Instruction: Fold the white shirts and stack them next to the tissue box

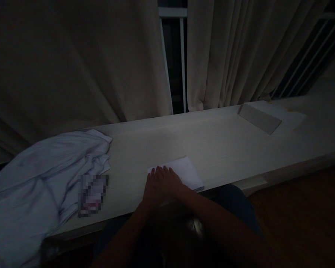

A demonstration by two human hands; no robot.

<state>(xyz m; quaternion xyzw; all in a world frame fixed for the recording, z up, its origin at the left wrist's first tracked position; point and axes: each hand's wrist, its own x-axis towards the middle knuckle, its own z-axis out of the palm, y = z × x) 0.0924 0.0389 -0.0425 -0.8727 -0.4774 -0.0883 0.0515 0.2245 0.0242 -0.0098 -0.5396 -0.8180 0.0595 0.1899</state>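
Observation:
A folded white piece, cloth by its look [187,173], lies on the pale ledge [128,156] close to its front edge. My right hand [169,180] rests flat at the left part of this piece, fingers stretched forward. Beside and partly beneath it is my left hand [151,189], also laid flat with its fingertips pointing away from me. The two hands overlap, so some fingers are hidden, and the dim light blurs the detail. Neither hand grips anything that I can see.
Crumpled pale cloth [50,178] drapes over the left end. A pixelated flat item [93,195] lies beside it. At the far right sits a grey-sided flat object [259,118] with white sheets. Curtains [100,59] hang behind; my knee [237,204] touches the front area.

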